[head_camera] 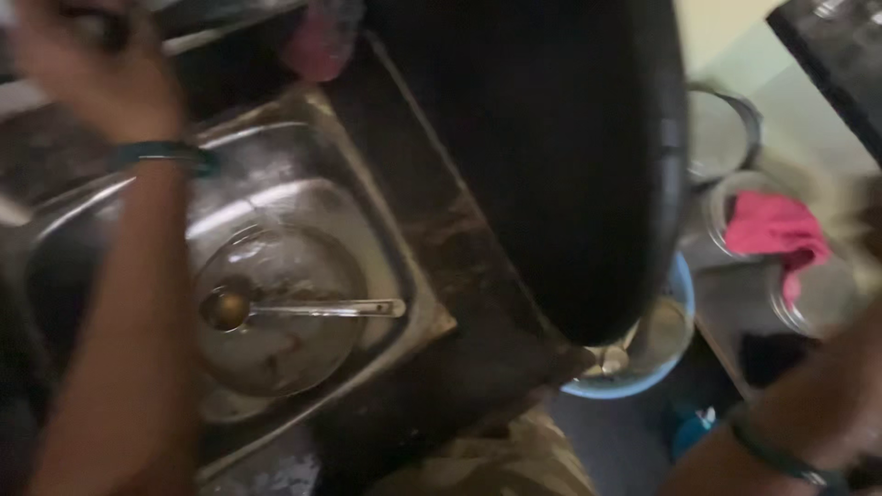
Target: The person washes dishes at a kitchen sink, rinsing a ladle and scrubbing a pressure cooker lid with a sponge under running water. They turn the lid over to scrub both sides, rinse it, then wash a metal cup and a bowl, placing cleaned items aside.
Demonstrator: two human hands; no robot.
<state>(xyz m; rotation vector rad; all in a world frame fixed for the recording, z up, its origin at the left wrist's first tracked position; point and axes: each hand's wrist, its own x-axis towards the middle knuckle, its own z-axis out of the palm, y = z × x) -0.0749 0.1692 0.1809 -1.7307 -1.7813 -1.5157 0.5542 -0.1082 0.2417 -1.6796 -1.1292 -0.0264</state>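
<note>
Head view shows a large round black pan point(560, 156) held tilted over the dark stone surface point(441, 230), just right of the steel sink point(303, 129). Left hand point(87, 69) is raised at the sink's far-left corner, blurred, grip unclear; right hand point(850, 395) sits low right, its fingers out of frame. Washing looks unfinished: a dirty steel plate point(276, 312) and ladle point(303, 309) lie in the sink. Right of it stand a blue bowl point(643, 363) and pink cloth point(772, 230).
</note>
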